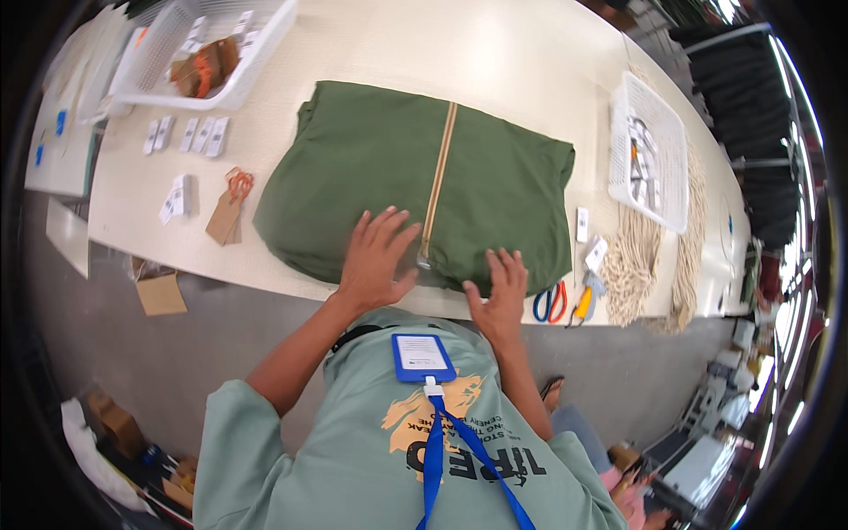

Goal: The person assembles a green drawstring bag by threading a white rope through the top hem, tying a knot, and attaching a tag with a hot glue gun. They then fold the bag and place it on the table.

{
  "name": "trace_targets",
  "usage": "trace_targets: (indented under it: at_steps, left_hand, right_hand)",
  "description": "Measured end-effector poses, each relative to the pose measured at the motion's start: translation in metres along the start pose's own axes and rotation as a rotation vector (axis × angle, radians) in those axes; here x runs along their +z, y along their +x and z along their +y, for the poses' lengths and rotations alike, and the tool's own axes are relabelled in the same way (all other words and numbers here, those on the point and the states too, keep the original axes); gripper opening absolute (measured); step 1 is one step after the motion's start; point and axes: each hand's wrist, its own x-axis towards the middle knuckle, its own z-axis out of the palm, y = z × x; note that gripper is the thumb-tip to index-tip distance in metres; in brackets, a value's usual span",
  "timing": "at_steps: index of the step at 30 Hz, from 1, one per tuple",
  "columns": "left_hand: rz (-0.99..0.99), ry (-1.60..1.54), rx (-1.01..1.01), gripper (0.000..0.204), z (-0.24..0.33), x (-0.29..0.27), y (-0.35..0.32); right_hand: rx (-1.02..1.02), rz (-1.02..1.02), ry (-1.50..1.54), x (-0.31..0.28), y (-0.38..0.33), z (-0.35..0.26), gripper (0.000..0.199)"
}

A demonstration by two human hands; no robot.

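Observation:
A dark green folded garment [362,150] lies flat on the table, with a tan zipper [439,177] running down its middle toward me. My left hand [375,261] rests on its near edge, left of the zipper, fingers spread. On the other side of the zipper, my right hand [501,287] lies on the near edge too, its fingers stretched out. Neither hand grips anything. Scissors with blue and red handles [549,303] lie just right of my right hand, and beside them is a yellow-handled tool [584,300].
Brown cardboard tags with orange strings [224,219] and small white label stacks [203,137] lie at the left. White plastic baskets stand at the far left [252,84] and right [670,141]. Bundles of cream cord [634,265] hang over the table's right edge. Another person sits at lower right.

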Motion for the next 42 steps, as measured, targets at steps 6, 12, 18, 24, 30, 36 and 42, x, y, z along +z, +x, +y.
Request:
trace_targets:
  at_steps: [6,12,18,24,30,36,42]
  left_hand:
    - [-0.202,-0.050,0.146,0.030,-0.018,0.023,0.008]
    - [-0.120,-0.113,0.223,0.013,-0.007,0.025,0.017]
    - [-0.209,-0.098,0.199,0.012,-0.001,0.022,0.026]
    - [-0.134,-0.183,-0.016,0.005,0.002,0.033,0.033]
    - [-0.279,-0.336,-0.162,0.012,0.000,0.033,0.031]
    - [-0.093,-0.085,-0.107,0.046,0.004,0.021,0.004]
    - [0.154,-0.002,-0.339,0.050,-0.018,-0.005,-0.012]
  right_hand:
    - [0.218,0.015,-0.060,0.010,-0.027,-0.037,0.064]
    - [0.446,0.142,-0.024,0.016,-0.052,-0.063,0.069]
    - [0.338,-0.041,-0.140,0.015,-0.027,-0.057,0.081]
    - [0.278,-0.215,-0.170,0.011,-0.027,-0.032,0.080]
    - [0.212,-0.255,-0.067,0.001,-0.031,-0.001,0.071]
    - [0.237,-0.251,0.106,-0.006,-0.043,0.026,0.055]
    - [0.152,-0.005,0.271,-0.021,-0.040,0.032,0.041]
